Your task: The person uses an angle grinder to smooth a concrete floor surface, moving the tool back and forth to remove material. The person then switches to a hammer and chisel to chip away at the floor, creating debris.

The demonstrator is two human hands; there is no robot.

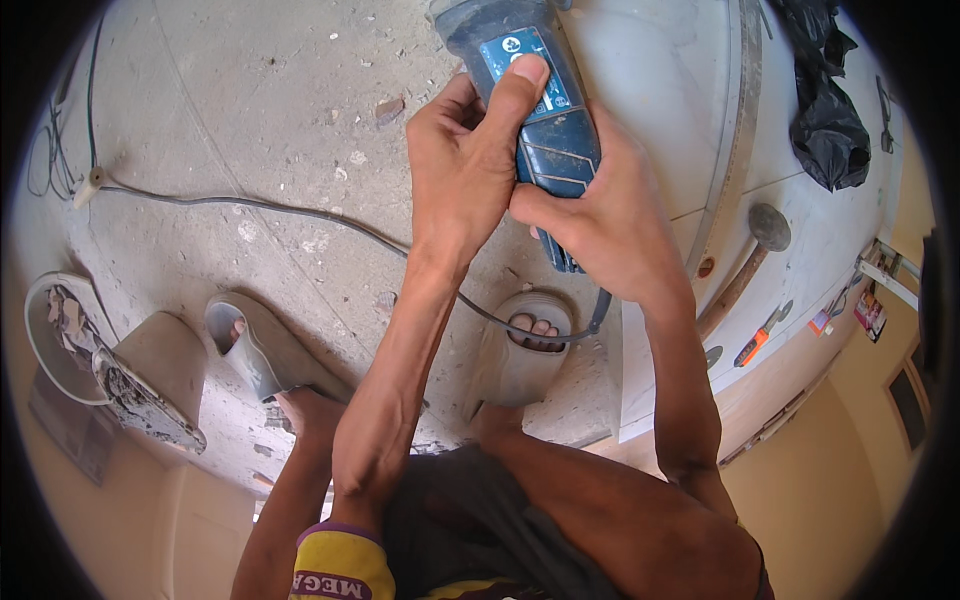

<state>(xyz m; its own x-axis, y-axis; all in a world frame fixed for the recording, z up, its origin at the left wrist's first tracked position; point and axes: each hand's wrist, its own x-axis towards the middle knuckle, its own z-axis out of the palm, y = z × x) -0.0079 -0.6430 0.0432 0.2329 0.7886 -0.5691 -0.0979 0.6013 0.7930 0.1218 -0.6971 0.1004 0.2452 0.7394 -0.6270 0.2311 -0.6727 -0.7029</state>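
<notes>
Above the dusty floor (290,110), at the upper middle of the view, the blue tool (558,138) is found held in both hands, its far end cut off by the picture's edge. The left grip (462,165) is closed about the upper body, thumb pressed on the label (512,44); its fingers are largely hidden behind the casing. The right grip (618,220) is clasped around the lower body from the right, thumb laid across the front. The cord (240,201) leaves the tool's near end, crosses over the right slipper (540,385) as seen from above, and runs off left across the floor; contact with the slipper cannot be confirmed. On the pale tiles (675,85) to the right lie a mallet (769,228), an orange knife (752,346) and a black bag (835,140), all apart from the tool. The step in hand is judged to be two-handed handling or checking of the tool. Any next move would call for a firm hold and the cord kept clear of the foot. Whether the tool is running cannot be determined.
</notes>
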